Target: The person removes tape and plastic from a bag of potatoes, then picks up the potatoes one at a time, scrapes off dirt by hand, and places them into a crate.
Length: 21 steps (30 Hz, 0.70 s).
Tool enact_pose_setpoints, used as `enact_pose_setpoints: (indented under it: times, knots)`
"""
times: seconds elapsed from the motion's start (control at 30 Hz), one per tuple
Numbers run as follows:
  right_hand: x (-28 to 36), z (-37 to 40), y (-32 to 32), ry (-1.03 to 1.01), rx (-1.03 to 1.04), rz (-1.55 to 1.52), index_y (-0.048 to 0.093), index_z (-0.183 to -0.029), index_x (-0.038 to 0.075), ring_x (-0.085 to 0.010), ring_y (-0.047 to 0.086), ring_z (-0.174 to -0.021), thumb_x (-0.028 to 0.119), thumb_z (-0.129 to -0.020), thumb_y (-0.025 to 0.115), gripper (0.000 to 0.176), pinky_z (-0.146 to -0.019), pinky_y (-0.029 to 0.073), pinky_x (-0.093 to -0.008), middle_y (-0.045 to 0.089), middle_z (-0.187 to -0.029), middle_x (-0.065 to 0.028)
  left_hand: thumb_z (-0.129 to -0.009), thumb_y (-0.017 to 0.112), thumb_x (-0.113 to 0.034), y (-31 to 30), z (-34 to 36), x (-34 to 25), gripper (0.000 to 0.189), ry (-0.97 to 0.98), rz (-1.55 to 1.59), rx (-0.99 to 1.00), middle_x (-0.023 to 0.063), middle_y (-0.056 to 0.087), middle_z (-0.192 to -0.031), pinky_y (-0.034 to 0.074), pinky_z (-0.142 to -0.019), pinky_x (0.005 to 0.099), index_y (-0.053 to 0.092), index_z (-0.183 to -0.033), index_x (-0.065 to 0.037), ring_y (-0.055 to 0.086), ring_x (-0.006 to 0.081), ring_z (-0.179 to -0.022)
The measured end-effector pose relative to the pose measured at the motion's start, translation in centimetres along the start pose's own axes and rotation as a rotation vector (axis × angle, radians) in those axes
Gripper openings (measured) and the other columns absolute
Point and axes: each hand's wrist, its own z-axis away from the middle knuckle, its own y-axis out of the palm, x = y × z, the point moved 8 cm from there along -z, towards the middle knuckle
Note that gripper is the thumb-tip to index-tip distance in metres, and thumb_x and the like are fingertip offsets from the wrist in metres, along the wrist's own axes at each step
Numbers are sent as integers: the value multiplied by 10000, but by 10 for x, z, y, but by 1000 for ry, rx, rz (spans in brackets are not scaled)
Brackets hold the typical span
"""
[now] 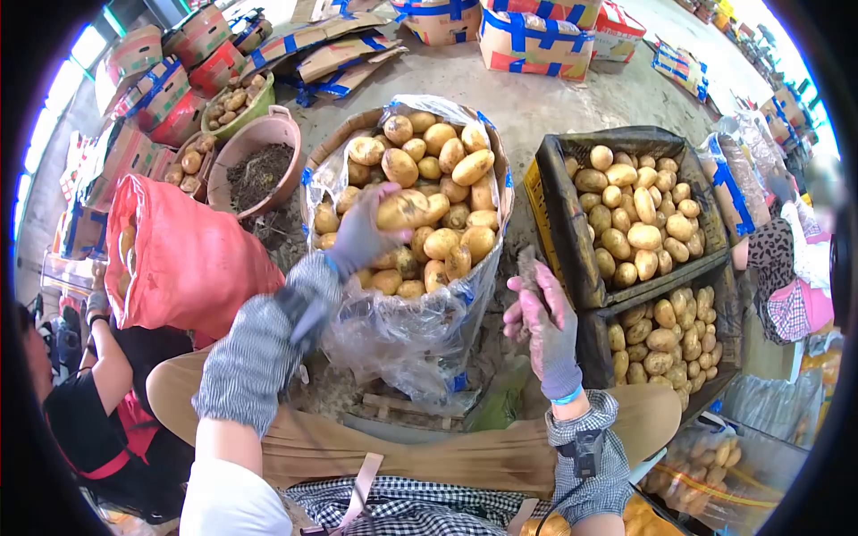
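My left hand [365, 230], in a grey glove with pink fingers, is closed on a potato [402, 211] over the plastic-lined container [319, 161] in front of me. Several loose potatoes [442, 243] fill that container nearly to its rim, and clear plastic hangs down its front. To the right of it, my right hand [543, 322] is raised in a similar soiled glove, fingers apart, with no potato in it. A dark, dirty patch shows at its upper fingers. Just beyond this hand stand two black-lined crates [572, 268] of potatoes, one behind the other.
A pink-red sack [192, 259] stands at left, near a tub [288, 134] of dark soil. Flattened cardboard [331, 54] and taped boxes [536, 45] lie farther back. Another person [98, 393] works at far left. Bagged potatoes [706, 473] are at lower right.
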Motion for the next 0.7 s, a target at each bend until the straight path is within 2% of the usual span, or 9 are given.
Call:
enact_pose_setpoints:
  times: [0.2,0.3,0.37,0.43,0.5,0.57,0.63,0.67,0.7]
  knots:
    - [1,14,20,-76,72,153,460,-1379,37,-89,569,-717,119,-962,547,434,-608,490,-217,587,-1012,-58,-610,866,-205,28,82,-121,798,167,34,-33,147,490,-1234,377,-1035,369,472,-1283,-35,473,288,-1179]
    - [7,27,35,-308,134,439,536,-1321,38,-96,593,-735,145,-932,595,408,-631,508,-213,639,-1141,-82,-620,863,-217,34,94,-138,804,130,61,-60,157,482,-1241,375,-1036,382,462,-1295,-43,471,304,-1176]
    - [9,46,51,-718,173,655,583,-1288,76,-143,625,-800,22,-881,604,412,-709,526,-260,676,-1113,-100,-626,858,-225,38,98,-135,813,113,105,-100,157,480,-1247,373,-1039,384,451,-1304,-38,470,308,-1178]
    - [4,43,39,-606,93,765,591,-1282,82,-125,601,-741,6,-890,590,398,-668,505,-244,682,-1002,-82,-638,858,-230,38,103,-136,819,128,78,-89,152,479,-1249,371,-1042,379,440,-1313,-27,472,306,-1178]
    - [11,36,23,-327,-13,528,601,-1273,81,-82,535,-656,-2,-892,590,390,-615,464,-216,644,-906,-46,-636,865,-254,36,107,-140,835,123,40,-82,144,483,-1245,355,-1056,383,437,-1317,-27,469,292,-1181]
    - [12,39,25,-412,8,500,592,-1287,87,-42,454,-601,1,-899,589,398,-561,407,-188,604,-875,-5,-650,853,-211,36,108,-139,830,143,42,-91,147,503,-1234,403,-1013,380,418,-1336,-41,494,294,-1154]
    - [9,53,50,-536,268,655,589,-1283,74,-46,509,-628,-5,-878,599,412,-585,441,-192,615,-872,-54,-663,841,-168,34,107,-142,829,155,37,-99,151,522,-1224,451,-970,376,398,-1356,-56,519,297,-1127]
    - [10,53,45,-374,230,437,594,-1284,88,-53,539,-654,0,-875,610,419,-608,467,-192,631,-884,-58,-729,803,-206,43,106,-123,739,-140,582,-5,141,538,-1216,494,-887,345,415,-1339,-53,562,268,-1057]
    - [15,47,32,-460,114,395,565,-1317,102,-39,539,-655,62,-910,594,410,-597,477,-182,631,-901,-45,-794,764,-245,60,114,-112,654,-449,1119,94,131,555,-1209,537,-804,313,432,-1323,-50,605,239,-988]
